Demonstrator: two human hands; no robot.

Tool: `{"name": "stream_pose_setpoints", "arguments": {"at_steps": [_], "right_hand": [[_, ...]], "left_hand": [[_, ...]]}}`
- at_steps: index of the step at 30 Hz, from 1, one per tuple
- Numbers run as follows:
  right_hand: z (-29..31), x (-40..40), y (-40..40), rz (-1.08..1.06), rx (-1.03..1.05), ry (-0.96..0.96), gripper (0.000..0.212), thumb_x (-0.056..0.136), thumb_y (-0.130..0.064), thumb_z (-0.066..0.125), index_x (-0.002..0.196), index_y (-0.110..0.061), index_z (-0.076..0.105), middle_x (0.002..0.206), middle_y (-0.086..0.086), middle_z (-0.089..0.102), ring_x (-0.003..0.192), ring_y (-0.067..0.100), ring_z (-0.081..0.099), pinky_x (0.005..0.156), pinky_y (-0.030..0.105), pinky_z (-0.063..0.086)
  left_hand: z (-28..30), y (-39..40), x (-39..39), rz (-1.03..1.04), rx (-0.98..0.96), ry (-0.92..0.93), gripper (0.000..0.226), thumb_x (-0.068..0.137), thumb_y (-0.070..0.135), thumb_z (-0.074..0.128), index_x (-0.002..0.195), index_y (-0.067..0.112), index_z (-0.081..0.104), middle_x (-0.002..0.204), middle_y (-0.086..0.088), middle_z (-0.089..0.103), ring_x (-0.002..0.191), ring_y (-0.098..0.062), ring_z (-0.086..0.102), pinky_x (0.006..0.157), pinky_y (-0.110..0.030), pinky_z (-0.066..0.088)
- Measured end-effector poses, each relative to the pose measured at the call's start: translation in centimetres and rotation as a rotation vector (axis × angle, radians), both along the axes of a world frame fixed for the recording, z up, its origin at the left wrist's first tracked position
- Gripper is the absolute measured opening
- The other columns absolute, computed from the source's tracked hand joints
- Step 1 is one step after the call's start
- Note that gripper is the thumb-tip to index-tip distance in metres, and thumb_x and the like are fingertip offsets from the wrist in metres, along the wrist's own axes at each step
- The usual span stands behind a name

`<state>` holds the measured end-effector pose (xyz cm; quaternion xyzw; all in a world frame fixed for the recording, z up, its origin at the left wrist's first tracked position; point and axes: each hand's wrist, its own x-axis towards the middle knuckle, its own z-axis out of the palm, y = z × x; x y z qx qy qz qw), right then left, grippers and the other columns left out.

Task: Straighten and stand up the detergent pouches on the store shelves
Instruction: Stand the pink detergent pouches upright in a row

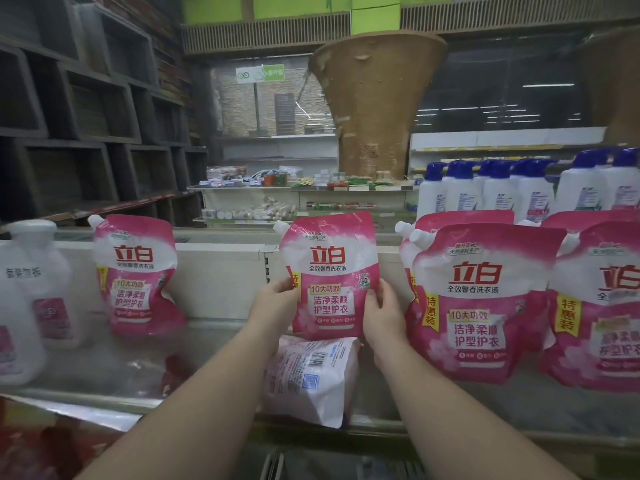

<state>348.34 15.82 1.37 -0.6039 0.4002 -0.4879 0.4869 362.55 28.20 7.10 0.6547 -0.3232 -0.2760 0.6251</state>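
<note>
A pink and white detergent pouch [329,265] stands upright at the middle of the shelf [214,344]. My left hand [275,303] grips its left edge and my right hand [382,315] grips its right edge. Right below it another pouch [311,379] lies flat on its front, barcode side up, at the shelf's front edge. One more upright pouch [138,275] stands alone to the left, slightly crumpled. To the right several upright pouches [481,303] stand packed close together, with another [602,313] at the frame edge.
White detergent bottles [38,306] stand at the far left of the shelf. Blue-capped white bottles [502,192] line the back right behind the pouches. Dark empty wall cubbies [86,109] rise on the left, and a brown woven pillar [374,109] stands behind.
</note>
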Motion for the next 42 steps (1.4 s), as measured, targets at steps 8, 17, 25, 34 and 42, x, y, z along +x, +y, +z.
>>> {"name": "stream_pose_setpoints", "arguments": {"at_steps": [8, 17, 25, 34, 42], "right_hand": [[-1.9, 0.1, -0.6, 0.089, 0.087, -0.149, 0.026, 0.111, -0.041, 0.044, 0.116, -0.06, 0.061, 0.109, -0.011, 0.078, 0.1, 0.018, 0.077, 0.087, 0.05, 0.066], [-2.2, -1.0, -0.6, 0.182, 0.006, -0.088, 0.025, 0.104, -0.055, 0.038, 0.117, -0.066, 0.057, 0.112, -0.018, 0.076, 0.105, 0.012, 0.073, 0.095, 0.049, 0.061], [-1.5, -1.5, 1.4, 0.214, 0.083, -0.101, 0.044, 0.113, -0.048, 0.039, 0.157, -0.041, 0.043, 0.131, -0.007, 0.07, 0.118, 0.017, 0.068, 0.085, 0.03, 0.057], [0.0, -1.5, 3.2, 0.16, 0.002, -0.066, 0.042, 0.099, -0.054, 0.064, 0.139, -0.046, 0.056, 0.117, -0.017, 0.076, 0.107, 0.014, 0.077, 0.088, 0.047, 0.066], [0.6, -1.8, 6.5, 0.087, -0.016, -0.102, 0.019, 0.104, -0.039, 0.067, 0.107, -0.053, 0.054, 0.116, -0.014, 0.072, 0.106, 0.015, 0.075, 0.088, 0.044, 0.065]], "left_hand": [[-0.1, -0.1, -1.6, 0.045, 0.062, -0.037, 0.051, 0.101, -0.014, 0.044, 0.108, 0.026, 0.075, 0.086, 0.013, 0.082, 0.072, 0.003, 0.077, 0.054, -0.014, 0.056], [0.3, 0.0, -1.2, 0.133, 0.154, -0.134, 0.058, 0.095, -0.009, 0.045, 0.095, 0.043, 0.072, 0.102, 0.019, 0.078, 0.12, -0.016, 0.067, 0.107, -0.043, 0.053], [0.1, 1.7, -0.5, 0.113, 0.022, -0.085, 0.05, 0.105, 0.0, 0.057, 0.15, 0.02, 0.061, 0.129, 0.007, 0.067, 0.132, -0.019, 0.06, 0.12, -0.047, 0.045], [-0.6, 4.4, 2.3, 0.067, -0.043, -0.108, 0.049, 0.103, 0.004, 0.062, 0.15, 0.016, 0.061, 0.142, 0.0, 0.068, 0.128, -0.017, 0.064, 0.105, -0.03, 0.05], [-2.5, 7.8, 4.3, 0.036, -0.034, -0.117, 0.049, 0.104, 0.01, 0.066, 0.151, 0.019, 0.059, 0.142, 0.003, 0.067, 0.129, -0.018, 0.062, 0.112, -0.038, 0.05]]}}
